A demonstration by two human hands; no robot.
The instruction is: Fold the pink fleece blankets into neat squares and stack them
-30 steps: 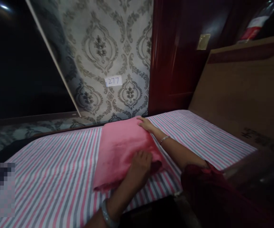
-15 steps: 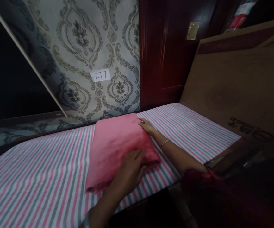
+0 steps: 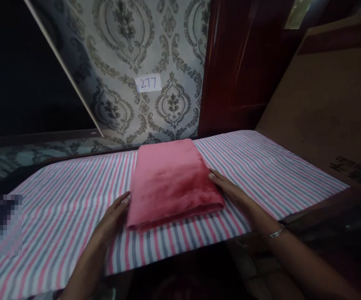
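A folded pink cloth point(image 3: 171, 179), redder and fuzzy-looking towards its front right, lies flat on a striped sheet point(image 3: 83, 200). At the cloth's left edge is my left hand point(image 3: 113, 221), fingers stretched out along the side and the tips touching or very close to it. My right hand point(image 3: 230, 191) rests against the right edge with its fingers extended. Neither hand grasps the cloth. The undersides of both hands are hidden from view.
A dark screen point(image 3: 27, 75) stands at the left, before a patterned wall with a card point(image 3: 148, 83) marked 277. Dark red wood panelling point(image 3: 233, 66) is behind the sheet. A large cardboard box point(image 3: 333, 100) leans at the right.
My left hand has moved off the cloth's top to its left edge. My right hand has come from the far right corner down the right side. The camera view has shifted.
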